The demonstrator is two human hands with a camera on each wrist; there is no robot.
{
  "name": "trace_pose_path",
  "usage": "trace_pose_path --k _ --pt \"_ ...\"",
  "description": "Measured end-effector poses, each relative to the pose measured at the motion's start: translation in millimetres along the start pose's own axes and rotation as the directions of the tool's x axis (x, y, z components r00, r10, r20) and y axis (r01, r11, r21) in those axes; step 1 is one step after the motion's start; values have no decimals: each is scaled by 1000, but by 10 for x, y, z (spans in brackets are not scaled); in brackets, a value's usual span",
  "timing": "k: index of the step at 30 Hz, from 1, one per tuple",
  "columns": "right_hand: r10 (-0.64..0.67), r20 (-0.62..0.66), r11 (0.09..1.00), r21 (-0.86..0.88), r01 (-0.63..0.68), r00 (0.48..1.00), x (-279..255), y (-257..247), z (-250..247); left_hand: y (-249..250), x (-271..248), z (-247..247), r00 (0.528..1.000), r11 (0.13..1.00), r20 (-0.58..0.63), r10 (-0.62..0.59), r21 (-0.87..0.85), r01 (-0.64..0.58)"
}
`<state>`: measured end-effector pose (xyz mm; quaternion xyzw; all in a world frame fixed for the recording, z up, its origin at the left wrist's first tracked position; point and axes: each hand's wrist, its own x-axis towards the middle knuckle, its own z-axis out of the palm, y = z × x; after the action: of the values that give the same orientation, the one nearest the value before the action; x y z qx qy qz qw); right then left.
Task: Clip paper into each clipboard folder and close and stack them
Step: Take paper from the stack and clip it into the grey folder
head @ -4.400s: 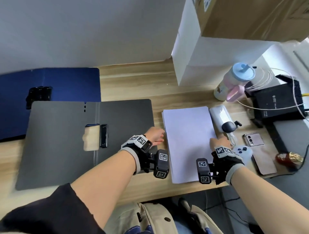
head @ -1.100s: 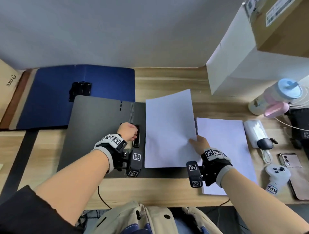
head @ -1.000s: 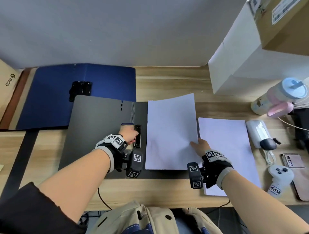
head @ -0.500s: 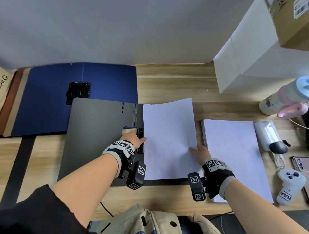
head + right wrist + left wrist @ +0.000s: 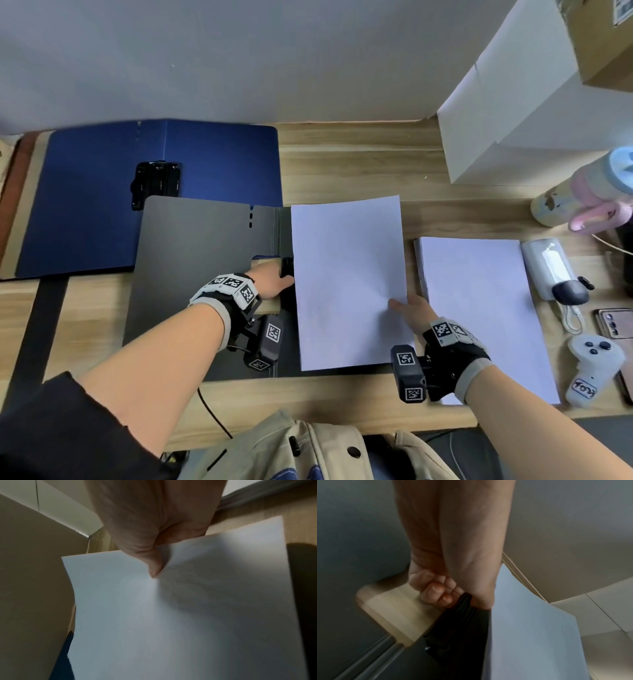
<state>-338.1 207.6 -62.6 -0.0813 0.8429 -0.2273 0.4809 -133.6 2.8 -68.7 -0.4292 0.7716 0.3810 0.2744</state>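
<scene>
An open grey clipboard folder lies on the desk in the head view. On its right half rests a white sheet of paper. My left hand pinches the black clip at the folder's spine; in the left wrist view the fingers curl at the clip, beside the sheet's edge. My right hand pinches the sheet's right edge, thumb on top. An open blue clipboard folder with its own black clip lies behind, partly under the grey one.
A stack of white paper lies right of the folder. Further right are a white pouch, a game controller, a phone and a pastel bottle. A white box stands at the back right.
The sheet has come off the stack onto the grey folder's right half and slid left toward the clip. My left hand moved from the stack's edge to the clip and took hold of it.
</scene>
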Motion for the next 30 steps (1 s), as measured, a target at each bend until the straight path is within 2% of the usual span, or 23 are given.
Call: trace_pose_path --k 4,16,20,23,26,28,30 --pt "-12 -15 1000 1 12 1000 -34 -44 65 -28 -35 10 999 998 10 44 -44 -43" --pt "21 -80 999 -23 -23 997 -170 -83 316 22 -56 23 1000 997 17 -13 -75 14" --pt "21 -90 999 -39 -24 996 -175 -87 335 106 -71 37 998 999 -47 -39 -29 38" --pt "10 -94 999 -44 -14 996 -208 -112 333 125 -79 93 983 999 -176 -54 -18 52" --pt "28 -101 999 -18 -30 995 -279 -152 295 115 -155 155 979 993 -174 -109 -61 99" --pt "-6 -180 1000 -27 1 984 -286 -163 261 58 -218 144 975 989 -185 -123 -105 105" --pt "-60 -338 998 -12 60 939 -290 -192 232 -75 -272 94 953 973 -269 -143 -213 86"
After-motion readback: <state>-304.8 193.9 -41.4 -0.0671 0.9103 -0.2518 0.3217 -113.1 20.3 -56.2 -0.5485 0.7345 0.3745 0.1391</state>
